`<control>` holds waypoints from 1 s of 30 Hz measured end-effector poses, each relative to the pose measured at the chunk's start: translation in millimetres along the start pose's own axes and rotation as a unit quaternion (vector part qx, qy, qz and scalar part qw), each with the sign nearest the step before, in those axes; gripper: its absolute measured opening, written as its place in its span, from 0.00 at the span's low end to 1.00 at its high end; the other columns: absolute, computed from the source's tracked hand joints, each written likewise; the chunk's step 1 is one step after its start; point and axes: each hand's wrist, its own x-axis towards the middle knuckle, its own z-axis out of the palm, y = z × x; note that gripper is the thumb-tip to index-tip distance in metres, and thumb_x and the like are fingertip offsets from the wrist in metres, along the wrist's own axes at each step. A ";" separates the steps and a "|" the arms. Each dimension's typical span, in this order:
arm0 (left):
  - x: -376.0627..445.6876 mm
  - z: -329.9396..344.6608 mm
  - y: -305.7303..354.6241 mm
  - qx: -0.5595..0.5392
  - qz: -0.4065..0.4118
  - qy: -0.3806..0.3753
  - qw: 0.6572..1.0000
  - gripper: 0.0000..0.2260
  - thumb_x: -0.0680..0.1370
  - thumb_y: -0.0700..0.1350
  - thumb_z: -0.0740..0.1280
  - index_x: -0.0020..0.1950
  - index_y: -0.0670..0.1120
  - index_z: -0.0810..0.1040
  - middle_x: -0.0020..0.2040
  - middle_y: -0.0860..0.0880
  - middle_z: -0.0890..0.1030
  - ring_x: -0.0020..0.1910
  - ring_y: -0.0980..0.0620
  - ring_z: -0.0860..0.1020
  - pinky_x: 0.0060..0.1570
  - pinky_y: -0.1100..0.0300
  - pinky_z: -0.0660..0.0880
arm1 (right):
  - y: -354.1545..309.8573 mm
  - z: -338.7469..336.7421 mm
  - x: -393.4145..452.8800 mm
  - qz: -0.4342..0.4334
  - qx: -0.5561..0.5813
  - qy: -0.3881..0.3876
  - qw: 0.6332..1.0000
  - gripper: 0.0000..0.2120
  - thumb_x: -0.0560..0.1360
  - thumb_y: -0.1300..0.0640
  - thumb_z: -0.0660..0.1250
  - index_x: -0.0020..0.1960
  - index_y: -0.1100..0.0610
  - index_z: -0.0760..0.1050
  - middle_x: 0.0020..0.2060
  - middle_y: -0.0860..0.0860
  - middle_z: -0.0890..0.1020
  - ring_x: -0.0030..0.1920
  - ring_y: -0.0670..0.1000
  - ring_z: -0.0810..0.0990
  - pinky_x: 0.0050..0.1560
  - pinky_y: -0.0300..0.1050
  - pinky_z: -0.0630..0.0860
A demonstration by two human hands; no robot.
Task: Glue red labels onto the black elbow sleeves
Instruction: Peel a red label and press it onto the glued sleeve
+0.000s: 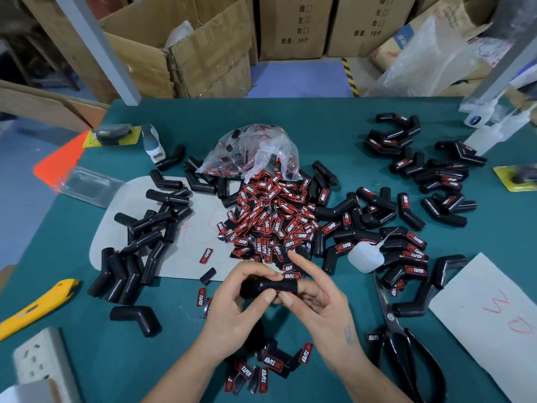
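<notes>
The left hand grips one black elbow sleeve from the left, thumb and fingertips curled round its near end. The sleeve lies roughly level, just above the table, in the lower centre of the view. The right hand holds the sleeve's other end: one finger appears to be pushed into the open right end, the thumb presses from below, and the index finger is raised and straight, clear of the sleeve. Both wrists enter from the bottom edge, forearms converging toward the sleeve.

Directly behind the hands lies the heap of red labels, spilling from a clear plastic bag. More loose labels lie under the wrists, close to the near edge.

Left of the hands, unlabelled sleeves lie piled on a grey sheet; a single one lies apart on the green table. Open table surface shows between this sleeve and the left forearm.

Right of the hands, the glue bottle lies on its side near the right hand, nozzle pointing up-right. Labelled sleeves crowd the area beyond it. Scissors lie just beside the right forearm, blades pointing away. A white card covers the near right corner.

A yellow utility knife lies at the left edge, well apart from the hands, with a power strip nearer the corner.
</notes>
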 end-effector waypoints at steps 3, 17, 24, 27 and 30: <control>1.9 -3.7 -1.4 0.005 0.002 -0.022 1.000 0.12 0.80 0.40 0.70 0.61 0.54 0.80 0.57 0.50 0.83 0.59 0.46 0.82 0.61 0.58 0.77 | 0.7 0.3 -0.5 -0.003 0.008 0.000 1.000 0.27 0.79 0.52 0.75 0.76 0.40 0.73 0.50 0.57 0.88 0.53 0.57 0.87 0.60 0.42 0.79; 4.1 -1.1 -5.3 0.060 0.015 -0.051 0.997 0.08 0.82 0.42 0.68 0.57 0.54 0.79 0.59 0.53 0.82 0.62 0.45 0.80 0.64 0.59 0.73 | 9.4 -4.0 0.7 -0.010 -0.064 -0.024 0.998 0.27 0.83 0.49 0.70 0.80 0.39 0.67 0.48 0.52 0.87 0.44 0.51 0.85 0.52 0.37 0.77; 4.3 -2.7 -0.9 0.081 0.025 -0.052 0.995 0.06 0.81 0.43 0.69 0.55 0.54 0.79 0.59 0.54 0.82 0.62 0.46 0.80 0.64 0.60 0.73 | 1.3 -2.8 -0.9 -0.015 -0.046 -0.014 0.999 0.26 0.83 0.54 0.70 0.78 0.39 0.70 0.46 0.52 0.87 0.42 0.48 0.84 0.49 0.34 0.76; 6.0 -7.0 0.5 0.100 0.034 -0.062 0.993 0.06 0.81 0.43 0.69 0.56 0.54 0.79 0.60 0.55 0.82 0.62 0.47 0.80 0.64 0.60 0.73 | -1.9 -0.5 -2.8 -0.007 -0.032 -0.013 0.999 0.27 0.82 0.57 0.70 0.77 0.38 0.70 0.47 0.55 0.87 0.43 0.50 0.85 0.50 0.36 0.77; 6.0 -12.4 1.0 0.123 0.036 -0.078 0.989 0.10 0.81 0.42 0.68 0.58 0.55 0.79 0.62 0.56 0.80 0.65 0.48 0.79 0.65 0.61 0.73 | -2.1 3.6 -4.3 0.013 0.000 -0.013 1.000 0.28 0.82 0.61 0.70 0.76 0.38 0.72 0.48 0.58 0.87 0.45 0.53 0.85 0.53 0.42 0.80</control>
